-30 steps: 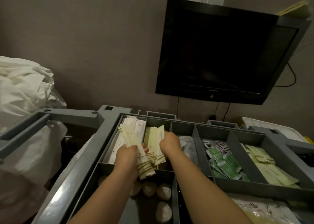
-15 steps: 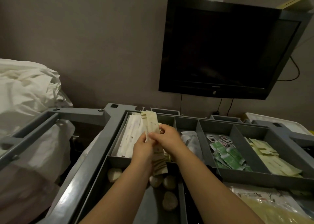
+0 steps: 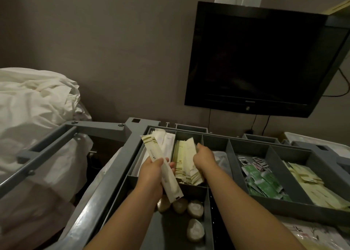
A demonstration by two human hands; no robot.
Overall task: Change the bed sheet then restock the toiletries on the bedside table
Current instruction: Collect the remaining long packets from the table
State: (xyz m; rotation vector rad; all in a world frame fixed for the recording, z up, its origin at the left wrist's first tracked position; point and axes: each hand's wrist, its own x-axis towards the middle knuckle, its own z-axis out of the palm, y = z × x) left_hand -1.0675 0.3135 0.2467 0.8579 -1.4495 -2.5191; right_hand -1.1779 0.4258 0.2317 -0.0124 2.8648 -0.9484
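Note:
I stand at a grey housekeeping cart tray (image 3: pixel 216 138) with divided compartments. My left hand (image 3: pixel 151 172) grips long cream sachets with gold stripes (image 3: pixel 161 164), held up over the tray's front left. My right hand (image 3: pixel 203 159) reaches into the second compartment and its curled fingers take hold of a bundle of pale yellow sachets (image 3: pixel 186 160) standing there. White sachets (image 3: pixel 166 141) fill the leftmost compartment.
Small wrapped soaps (image 3: pixel 195 208) lie in the front compartment. Green packets (image 3: pixel 263 181) and cream packets (image 3: pixel 306 183) fill the right sections. A heap of white bed linen (image 3: pixel 34 107) sits in the cart's bag at left. A black TV (image 3: pixel 261 58) hangs on the wall ahead.
My hands met over the tray half a second ago, passing sachets to the left hand. Now the right hand has gone back down into the yellow sachet compartment; the left holds its sachets lower.

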